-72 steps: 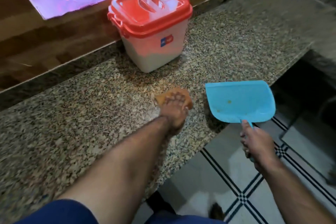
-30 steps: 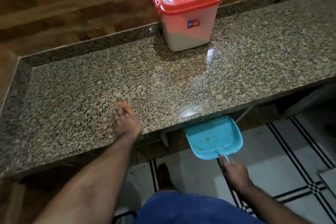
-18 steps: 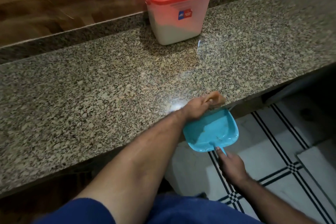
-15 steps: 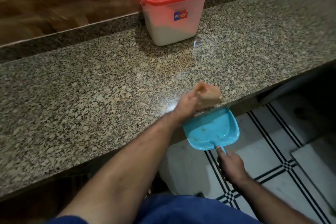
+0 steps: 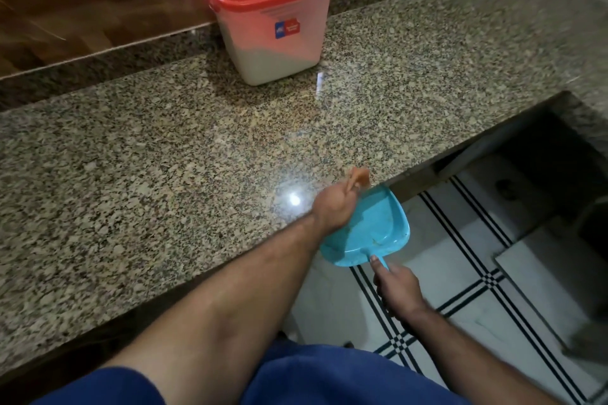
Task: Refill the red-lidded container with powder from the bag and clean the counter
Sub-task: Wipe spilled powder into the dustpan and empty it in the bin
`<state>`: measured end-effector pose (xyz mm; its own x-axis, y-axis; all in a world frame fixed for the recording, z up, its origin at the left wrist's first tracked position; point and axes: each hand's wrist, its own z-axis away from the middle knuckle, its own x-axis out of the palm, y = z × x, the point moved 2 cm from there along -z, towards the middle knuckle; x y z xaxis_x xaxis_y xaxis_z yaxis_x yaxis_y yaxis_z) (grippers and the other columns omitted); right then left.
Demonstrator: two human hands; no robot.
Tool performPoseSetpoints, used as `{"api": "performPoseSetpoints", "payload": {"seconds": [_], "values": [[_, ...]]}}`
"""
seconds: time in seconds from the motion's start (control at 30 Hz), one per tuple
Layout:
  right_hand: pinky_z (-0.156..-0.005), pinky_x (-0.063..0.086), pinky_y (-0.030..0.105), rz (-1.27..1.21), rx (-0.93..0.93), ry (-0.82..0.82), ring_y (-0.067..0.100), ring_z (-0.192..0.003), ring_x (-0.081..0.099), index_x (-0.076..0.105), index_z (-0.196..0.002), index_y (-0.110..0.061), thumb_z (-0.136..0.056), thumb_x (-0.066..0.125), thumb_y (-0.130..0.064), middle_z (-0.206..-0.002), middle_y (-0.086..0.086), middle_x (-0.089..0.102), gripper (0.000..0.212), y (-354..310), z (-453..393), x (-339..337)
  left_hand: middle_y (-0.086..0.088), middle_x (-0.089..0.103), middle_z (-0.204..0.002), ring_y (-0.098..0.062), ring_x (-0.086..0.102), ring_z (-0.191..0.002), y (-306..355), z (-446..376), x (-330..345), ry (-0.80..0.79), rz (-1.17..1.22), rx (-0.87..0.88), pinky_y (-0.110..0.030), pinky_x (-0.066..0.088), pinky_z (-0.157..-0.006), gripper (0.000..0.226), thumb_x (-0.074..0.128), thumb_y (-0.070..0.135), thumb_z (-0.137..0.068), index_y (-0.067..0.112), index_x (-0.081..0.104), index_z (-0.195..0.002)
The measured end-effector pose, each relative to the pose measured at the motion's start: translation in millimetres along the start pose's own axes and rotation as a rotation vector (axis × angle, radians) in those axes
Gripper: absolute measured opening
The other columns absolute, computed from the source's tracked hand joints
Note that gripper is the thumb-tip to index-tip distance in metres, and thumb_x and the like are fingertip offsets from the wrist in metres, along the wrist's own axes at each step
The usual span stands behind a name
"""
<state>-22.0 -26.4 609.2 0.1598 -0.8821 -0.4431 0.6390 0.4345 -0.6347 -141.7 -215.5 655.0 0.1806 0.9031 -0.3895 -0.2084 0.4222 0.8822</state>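
A: Status — you're brushing spill off the speckled granite counter point(image 5: 171, 154) at its front edge. Your left hand point(image 5: 332, 207) is curled around a small orange sponge-like pad point(image 5: 459, 174)... correction, the small orange sponge-like pad point(image 5: 360, 176) is blurred, so I'm guessing at what it is.

B: And the catcher?

A: Your right hand point(image 5: 396, 286) is gripping the handle of the flat turquoise plastic dustpan point(image 5: 371, 230), fingers wrapped round it, thumb lying along the top. The pan is sitting just below the counter lip, open mouth facing the edge.

B: Container?

A: The translucent square tub with the red clip-on lid point(image 5: 266, 10) is standing at the back of the counter against the wooden wall, lid on, white powder showing through the lower part. I'd judge the refill is finished; you're on cleanup.

B: Tips for the sweep?

A: Be keeping the pan rim tight under the lip, no gap, pan slightly tilted back so the powder isn't sliding out. Be pulling the pad in short straight strokes towards the pan, not flicking. Fine powder on that speckle is hard to see, so be overlapping your passes.
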Motion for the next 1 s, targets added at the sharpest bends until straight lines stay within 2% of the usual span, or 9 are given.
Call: {"api": "performPoseSetpoints", "payload": {"seconds": [0.1,0.17,0.3,0.43,0.57,0.67,0.77,0.9,1.0], "values": [[-0.042,0.034,0.025,0.053,-0.013,0.008,0.015,-0.040,0.041,0.060,-0.069,-0.012,-0.102,0.061,-0.058,-0.049,-0.003,0.051,0.056,1,-5,-7,-0.009,0.076,-0.126,-0.021,0.079,-0.098,9,-11,-26,0.129,0.526,-0.243,-0.038,0.069,-0.078,0.041,0.049,0.049,-0.113,0.029,0.063,-0.146],[-0.051,0.036,0.030,0.081,-0.034,0.001,0.014,-0.043,0.042,0.059,-0.067,-0.015,-0.103,0.058,-0.058,-0.047,-0.006,0.050,0.056,3,-10,-12,-0.005,0.075,-0.129,-0.025,0.078,-0.106,0,-6,-62,0.276,0.586,-0.290,-0.047,0.069,-0.086,0.038,0.051,0.049,-0.112,0.036,0.063,-0.145],[-0.054,0.034,0.030,0.101,-0.053,-0.017,0.013,-0.045,0.043,0.061,-0.068,-0.015,-0.104,0.057,-0.057,-0.046,-0.007,0.051,0.056,7,-19,-17,0.001,0.074,-0.116,-0.017,0.076,-0.096,-49,45,-125,0.474,0.341,-0.250,-0.038,0.069,-0.076,0.036,0.053,0.044,-0.112,0.031,0.062,-0.145],[-0.048,0.033,0.027,0.078,-0.049,-0.038,0.012,-0.043,0.040,0.061,-0.073,-0.014,-0.103,0.058,-0.059,-0.052,-0.006,0.050,0.054,7,-20,-16,-0.004,0.074,-0.098,-0.015,0.068,-0.068,-84,76,-109,0.627,-0.129,-0.328,-0.026,0.054,-0.047,0.025,0.055,0.036,-0.111,0.016,0.069,-0.106],[-0.039,0.030,0.022,0.011,-0.024,-0.063,0.012,-0.039,0.037,0.059,-0.075,-0.014,-0.103,0.061,-0.054,-0.055,-0.001,0.049,0.049,-2,-14,-10,0.003,0.075,-0.092,-0.012,0.071,-0.067,-40,44,-21,0.376,-0.066,-0.144,-0.029,0.063,-0.051,0.034,0.047,0.040,-0.114,0.022,0.072,-0.100],[-0.038,0.031,0.022,0.044,-0.037,-0.067,0.014,-0.039,0.039,0.060,-0.075,-0.013,-0.103,0.060,-0.057,-0.058,0.001,0.052,0.052,-2,-13,-13,-0.001,0.080,-0.102,-0.019,0.080,-0.087,6,9,-4,0.098,0.229,-0.215,-0.035,0.069,-0.075,0.045,0.046,0.064,-0.108,0.030,0.075,-0.105],[-0.043,0.035,0.026,0.110,-0.053,-0.065,0.012,-0.042,0.044,0.062,-0.076,-0.012,-0.101,0.059,-0.063,-0.059,0.000,0.056,0.056,0,-16,-24,-0.007,0.079,-0.120,-0.029,0.078,-0.110,22,-8,-33,0.072,0.457,-0.260,-0.045,0.068,-0.089,0.033,0.057,0.044,-0.110,0.029,0.074,-0.134],[-0.039,0.031,0.022,0.062,-0.037,-0.093,0.010,-0.040,0.038,0.061,-0.081,-0.013,-0.102,0.061,-0.059,-0.061,0.000,0.051,0.050,2,-19,-39,-0.005,0.074,-0.126,-0.016,0.073,-0.094,13,24,-84,0.315,0.512,-0.193,-0.021,0.063,-0.063,0.037,0.057,0.044,-0.110,0.029,0.067,-0.143],[-0.038,0.029,0.021,0.021,-0.024,-0.123,0.008,-0.038,0.036,0.061,-0.082,-0.014,-0.102,0.062,-0.055,-0.057,-0.003,0.047,0.047,6,-20,-44,-0.004,0.075,-0.121,-0.016,0.074,-0.090,-22,49,-97,0.599,0.436,-0.298,-0.029,0.062,-0.060,0.049,0.050,0.061,-0.108,0.024,0.069,-0.134]]}}
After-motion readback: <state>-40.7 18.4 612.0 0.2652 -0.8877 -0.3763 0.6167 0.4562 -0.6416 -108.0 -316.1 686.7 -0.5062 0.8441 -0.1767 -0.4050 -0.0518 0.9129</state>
